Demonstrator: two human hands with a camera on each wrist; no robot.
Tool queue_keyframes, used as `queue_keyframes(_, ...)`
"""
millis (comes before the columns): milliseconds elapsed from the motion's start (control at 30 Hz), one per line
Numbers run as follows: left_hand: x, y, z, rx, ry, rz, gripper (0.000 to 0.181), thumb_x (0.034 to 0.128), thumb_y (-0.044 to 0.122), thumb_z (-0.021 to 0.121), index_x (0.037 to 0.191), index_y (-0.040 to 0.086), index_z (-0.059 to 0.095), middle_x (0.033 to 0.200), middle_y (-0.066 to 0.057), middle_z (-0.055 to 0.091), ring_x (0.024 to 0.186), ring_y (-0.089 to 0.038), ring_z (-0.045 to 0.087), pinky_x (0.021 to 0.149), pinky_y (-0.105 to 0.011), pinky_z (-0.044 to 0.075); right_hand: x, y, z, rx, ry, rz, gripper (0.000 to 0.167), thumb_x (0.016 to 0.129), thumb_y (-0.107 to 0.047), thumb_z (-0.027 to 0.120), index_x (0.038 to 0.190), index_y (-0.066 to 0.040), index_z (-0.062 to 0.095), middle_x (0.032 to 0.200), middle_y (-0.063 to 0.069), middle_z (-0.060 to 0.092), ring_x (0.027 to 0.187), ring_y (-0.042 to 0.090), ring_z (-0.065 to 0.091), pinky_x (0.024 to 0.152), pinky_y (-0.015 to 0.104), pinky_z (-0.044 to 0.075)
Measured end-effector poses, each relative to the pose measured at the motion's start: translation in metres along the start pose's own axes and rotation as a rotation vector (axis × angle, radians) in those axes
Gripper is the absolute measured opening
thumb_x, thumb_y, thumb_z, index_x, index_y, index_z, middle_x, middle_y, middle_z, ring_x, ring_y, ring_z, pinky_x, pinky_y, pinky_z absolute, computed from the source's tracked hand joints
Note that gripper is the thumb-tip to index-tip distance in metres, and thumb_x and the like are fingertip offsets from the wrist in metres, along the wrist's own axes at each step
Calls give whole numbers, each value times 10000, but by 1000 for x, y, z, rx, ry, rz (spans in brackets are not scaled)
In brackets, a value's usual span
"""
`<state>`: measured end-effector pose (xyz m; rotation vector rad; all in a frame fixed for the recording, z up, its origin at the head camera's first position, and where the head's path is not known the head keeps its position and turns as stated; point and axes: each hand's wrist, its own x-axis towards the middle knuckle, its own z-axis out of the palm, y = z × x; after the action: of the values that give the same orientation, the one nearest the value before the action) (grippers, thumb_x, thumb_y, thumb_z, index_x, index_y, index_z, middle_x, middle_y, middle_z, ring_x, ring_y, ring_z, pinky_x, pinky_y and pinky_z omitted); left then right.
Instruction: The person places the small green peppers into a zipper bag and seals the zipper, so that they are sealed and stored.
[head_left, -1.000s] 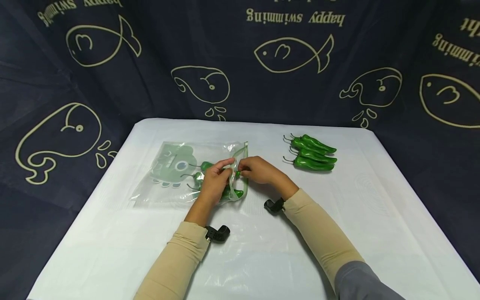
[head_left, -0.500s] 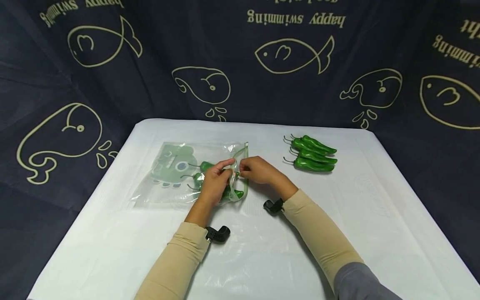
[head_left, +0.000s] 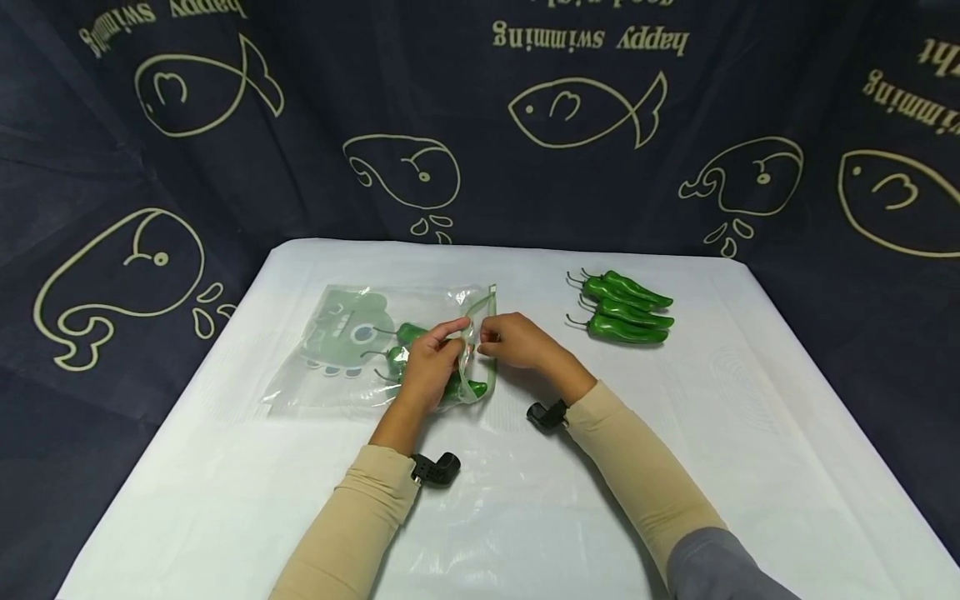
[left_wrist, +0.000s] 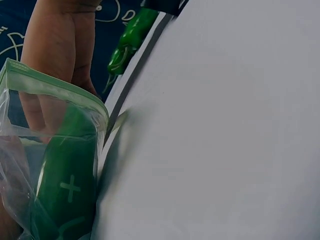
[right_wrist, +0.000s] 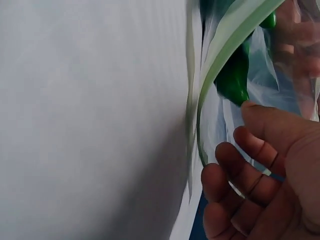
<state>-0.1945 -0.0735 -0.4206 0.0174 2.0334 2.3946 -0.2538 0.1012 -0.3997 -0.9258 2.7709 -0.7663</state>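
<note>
A clear zip bag (head_left: 296, 387) with a green cartoon print lies on the table, its mouth facing right. Several green chili peppers (head_left: 396, 358) are inside, stems leftward; one pepper's tip shows through the mouth (head_left: 477, 388). My left hand (head_left: 429, 367) holds the bag near its opening, thumb and index finger spread at the rim. My right hand (head_left: 517, 342) is at the mouth with fingers loosely curled. In the right wrist view, its thumb touches the tip of a chili pepper (right_wrist: 235, 80) just inside the green zip edge, and the index fingertip stands apart from it.
Several more green chili peppers (head_left: 628, 331) lie in a row at the table's back right. A white cloth (head_left: 675, 467) covers the table. Behind it hangs a dark blue curtain (head_left: 480, 208) with fish drawings.
The pepper tip at my right fingers has gone leftward, deeper into the bag, and is hidden in the head view now. Both hands have barely moved.
</note>
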Motion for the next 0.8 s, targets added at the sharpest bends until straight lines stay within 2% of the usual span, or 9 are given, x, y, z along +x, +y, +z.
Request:
queue_keyframes(233,0,0,0,11,14,14,377,910,15,564,1275,9,661,904,-55,624,744,-77,548,621,-192,481,-20,9,-17,26,39,-52,44,916,-115,697,934,-78,681,915,34,665,830,194,602,729,353,497)
queue_keyframes(400,0,0,-1,25,12,29,365,913,14,567,1260,29,678,813,-15,582,688,-76,501,577,-186,433,-41,24,-32,8,53,-88,198,929,-107,677,1096,-1,680,1065,118,663,996,309,617,871,434,499)
queue_keyframes(633,0,0,-1,36,6,19,360,922,21,568,1262,52,684,876,-37,595,712,-75,508,593,-190,447,-77,54,-51,-47,114,-52,258,934,-125,685,1156,4,662,1138,119,638,1069,341,587,910,477,475)
queue_keyframes(800,0,-1,0,34,-1,9,367,925,24,566,1275,45,673,1000,-147,621,727,-77,524,605,-190,456,-102,76,-67,-92,162,19,294,924,-112,698,1187,13,655,1202,158,625,1162,357,556,978,523,437)
